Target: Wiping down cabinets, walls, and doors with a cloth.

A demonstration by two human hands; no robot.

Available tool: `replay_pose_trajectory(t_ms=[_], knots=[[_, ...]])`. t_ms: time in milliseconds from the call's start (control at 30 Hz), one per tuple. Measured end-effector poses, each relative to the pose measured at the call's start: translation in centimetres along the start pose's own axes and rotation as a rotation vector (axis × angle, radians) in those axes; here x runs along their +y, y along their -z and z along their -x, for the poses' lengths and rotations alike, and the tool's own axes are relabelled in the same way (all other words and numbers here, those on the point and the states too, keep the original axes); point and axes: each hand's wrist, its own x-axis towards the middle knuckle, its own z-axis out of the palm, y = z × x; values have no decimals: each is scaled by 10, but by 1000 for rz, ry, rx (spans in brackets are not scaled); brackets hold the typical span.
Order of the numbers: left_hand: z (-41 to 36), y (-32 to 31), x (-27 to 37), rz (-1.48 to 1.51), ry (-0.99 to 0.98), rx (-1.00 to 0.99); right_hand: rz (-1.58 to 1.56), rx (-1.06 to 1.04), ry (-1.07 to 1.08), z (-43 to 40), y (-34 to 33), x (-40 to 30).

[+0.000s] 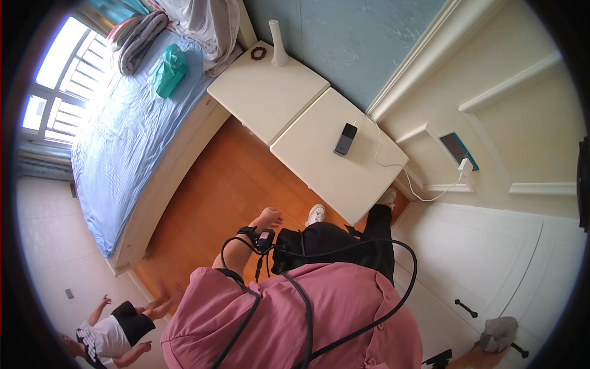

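My left hand (pixel 271 217) hangs beside my black trousers with its fingers loosely curled and nothing in it. A black strap with a small device (pixel 264 239) sits on that wrist. Far to the lower right, my right hand (pixel 489 354) holds a crumpled grey cloth (pixel 499 331) against the white cabinet door (pixel 484 263); the cloth hides most of the fingers. Black door handles (pixel 466 308) lie close to it. Before me stand two cream bedside cabinets (pixel 299 152). A grey-and-black electronic device (pixel 345 139) rests on the nearer top, beside a white cable (pixel 379 146).
A white plug (pixel 465 166) sits in the wall socket. On the far cabinet are a white vase (pixel 278 44) and a beaded bracelet (pixel 258 53). The bed (pixel 124 138) bears a green plastic bag (pixel 168 71). Another person (pixel 113 334) is at lower left. Black cables (pixel 308 318) cross my shirt.
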Motion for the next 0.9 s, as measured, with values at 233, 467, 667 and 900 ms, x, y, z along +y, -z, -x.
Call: replay_pose_trajectory(t_ms=[233, 467, 667, 900], knots=[[30, -3, 5, -181, 6, -22, 9, 248, 173, -15, -6, -22], [20, -5, 8, -95, 57, 76, 53, 268, 187, -20, -10, -26], [11, 2, 5, -212, 62, 96, 75, 298, 185, -19, -10, -23], [9, 18, -7, -91, 57, 152, 121, 162, 56, -2, -19, -21]])
